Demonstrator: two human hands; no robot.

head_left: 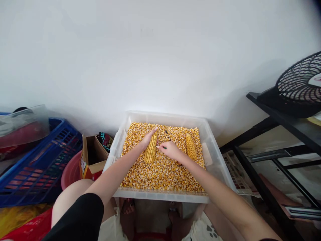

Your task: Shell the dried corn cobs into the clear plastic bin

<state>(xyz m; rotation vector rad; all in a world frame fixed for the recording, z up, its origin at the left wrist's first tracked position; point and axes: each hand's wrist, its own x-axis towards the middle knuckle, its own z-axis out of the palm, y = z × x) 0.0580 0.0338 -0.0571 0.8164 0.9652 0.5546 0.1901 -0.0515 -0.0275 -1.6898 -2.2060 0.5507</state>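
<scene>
My left hand (148, 138) is closed round the upper side of an ear of corn (150, 152), full of yellow kernels and tilted over the heap. Just right of that ear, my right hand (170, 149) has its fingers curled together. A small pale tip and a dark bit show at its fingers, too small to name. Beneath both hands spreads a deep layer of loose corn kernels (160, 177) in a translucent plastic bin (163, 193). A second ear of corn (191, 147) lies on the kernels to the right, its kernels still on.
Left of the bin stand an open cardboard box (96, 164), a pink basin (71, 170) and a blue plastic crate (32, 164). On the right, a black metal frame (250, 164) carries a black fan (301, 80). A white wall (160, 60) rises behind the bin.
</scene>
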